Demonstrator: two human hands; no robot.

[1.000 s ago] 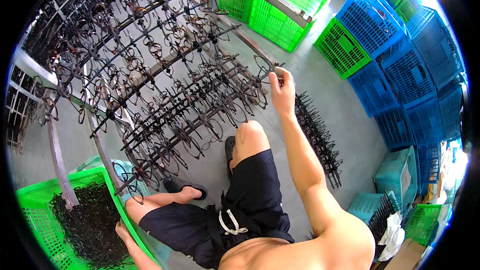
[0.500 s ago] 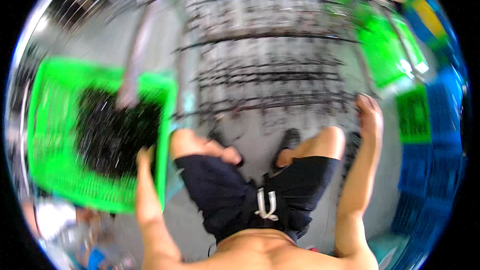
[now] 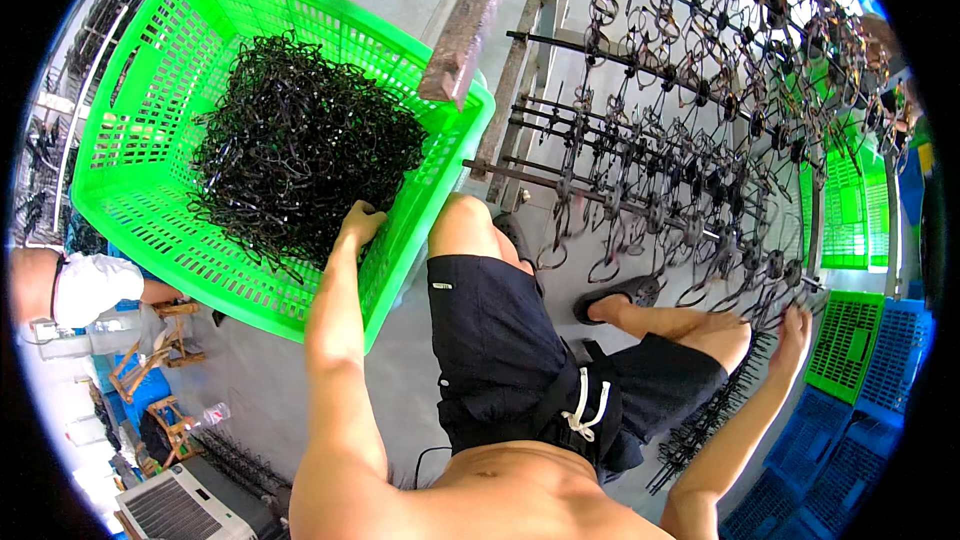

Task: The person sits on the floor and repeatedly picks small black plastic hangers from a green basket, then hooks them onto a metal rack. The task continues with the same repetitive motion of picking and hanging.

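Note:
My left hand (image 3: 360, 224) reaches into a large green plastic basket (image 3: 130, 195), at the near right edge of a heap of thin, black, looped pieces (image 3: 300, 145). Its fingers are bent together; what they hold, if anything, is hidden against the heap. To the right, my right hand (image 3: 793, 342) is raised beside my knee, near the lowest looped pieces on a rack. Its fingers are closed at the right end of the rows, and I cannot make out what is in them. Black loops (image 3: 690, 230) hang in rows from the rack's dark rods (image 3: 590, 192).
A worn metal bar (image 3: 470, 35) juts over the basket's right rim. Green (image 3: 845, 345) and blue crates (image 3: 810, 430) are stacked at right. Left are another person's white sleeve (image 3: 98, 288), wooden stools (image 3: 175, 430) and a white box-shaped appliance (image 3: 185, 510). A spiky black strip (image 3: 705, 420) lies beside my right leg.
My view has swung left, so the basket and rack sit farther right and the picture is sharper. My left hand stays at the heap's edge; my right hand stays by the rack's end.

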